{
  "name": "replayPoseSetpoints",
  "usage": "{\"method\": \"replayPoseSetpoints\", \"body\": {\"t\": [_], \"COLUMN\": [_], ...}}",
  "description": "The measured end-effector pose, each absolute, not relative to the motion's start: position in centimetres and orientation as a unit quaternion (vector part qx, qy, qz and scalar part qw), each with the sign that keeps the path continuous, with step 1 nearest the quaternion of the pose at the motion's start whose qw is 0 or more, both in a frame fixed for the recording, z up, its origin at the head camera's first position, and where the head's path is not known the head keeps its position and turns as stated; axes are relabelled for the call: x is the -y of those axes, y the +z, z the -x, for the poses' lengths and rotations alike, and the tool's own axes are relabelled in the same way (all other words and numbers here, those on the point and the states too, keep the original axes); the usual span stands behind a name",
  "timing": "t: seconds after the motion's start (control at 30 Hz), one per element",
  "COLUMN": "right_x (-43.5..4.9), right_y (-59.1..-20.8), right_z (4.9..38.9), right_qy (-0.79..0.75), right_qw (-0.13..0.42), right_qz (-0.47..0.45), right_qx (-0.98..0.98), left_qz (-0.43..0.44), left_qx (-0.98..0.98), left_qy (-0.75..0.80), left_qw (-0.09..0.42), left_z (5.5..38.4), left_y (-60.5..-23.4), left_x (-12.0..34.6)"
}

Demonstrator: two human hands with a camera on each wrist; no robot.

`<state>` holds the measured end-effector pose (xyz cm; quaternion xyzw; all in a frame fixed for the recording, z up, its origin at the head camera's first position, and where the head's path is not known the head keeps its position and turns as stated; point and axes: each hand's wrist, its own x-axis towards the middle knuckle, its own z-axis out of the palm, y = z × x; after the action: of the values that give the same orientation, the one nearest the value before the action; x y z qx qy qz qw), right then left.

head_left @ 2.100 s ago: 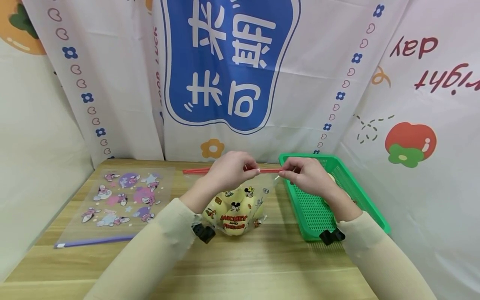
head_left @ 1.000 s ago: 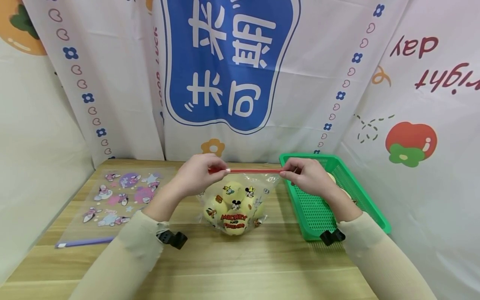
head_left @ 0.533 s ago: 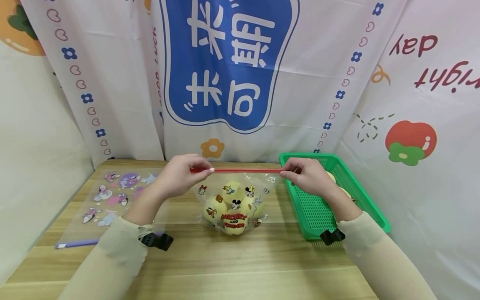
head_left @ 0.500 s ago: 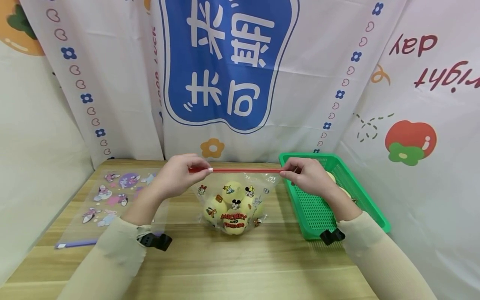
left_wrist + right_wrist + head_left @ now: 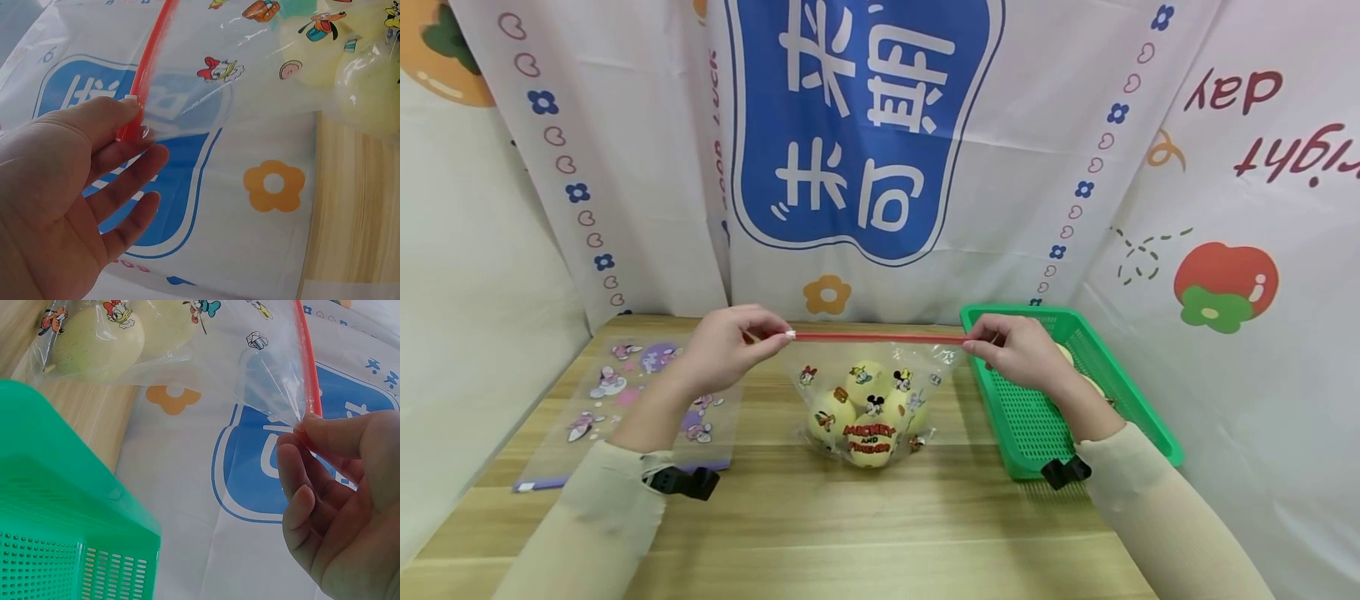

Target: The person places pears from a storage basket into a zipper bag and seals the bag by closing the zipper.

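A clear slider zip bag with cartoon prints stands upright on the table, holding several pale yellow round fruits. Its red zip strip runs straight and taut between both hands. My left hand pinches the white slider at the strip's left end between thumb and index finger, the other fingers loosely bent. At the opposite end, my right hand pinches the bag's top corner, as the right wrist view shows. In that view one fruit has a short stem.
At right stands a green perforated basket with a few pale fruits, partly behind the right forearm. A second, flat zip bag with a purple strip lies at left, partly under the left arm. Printed cloth hangs behind the wooden table.
My left hand has slid leftward along the red strip with the slider, from near the middle to the left end. My right hand has stayed on its corner.
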<state>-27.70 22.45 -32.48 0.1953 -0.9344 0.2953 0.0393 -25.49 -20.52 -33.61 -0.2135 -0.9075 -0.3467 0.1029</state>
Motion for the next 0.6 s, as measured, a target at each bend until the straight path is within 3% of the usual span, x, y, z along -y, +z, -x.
{"method": "replayPoseSetpoints", "body": {"t": [0.4, 0.6], "right_x": [-22.4, -22.4], "right_y": [-32.6, -32.7], "right_z": [27.9, 28.1], "right_qy": [0.309, 0.338], "right_qw": [0.022, -0.012], "right_qz": [-0.189, -0.175], "right_qx": [0.932, 0.925], "left_qz": [0.185, 0.165], "left_qx": [0.911, 0.899], "left_qy": [-0.36, -0.405], "left_qw": [0.077, 0.009], "left_z": [25.3, 25.8], "left_y": [-34.1, -35.3], "left_x": [21.5, 22.0]}}
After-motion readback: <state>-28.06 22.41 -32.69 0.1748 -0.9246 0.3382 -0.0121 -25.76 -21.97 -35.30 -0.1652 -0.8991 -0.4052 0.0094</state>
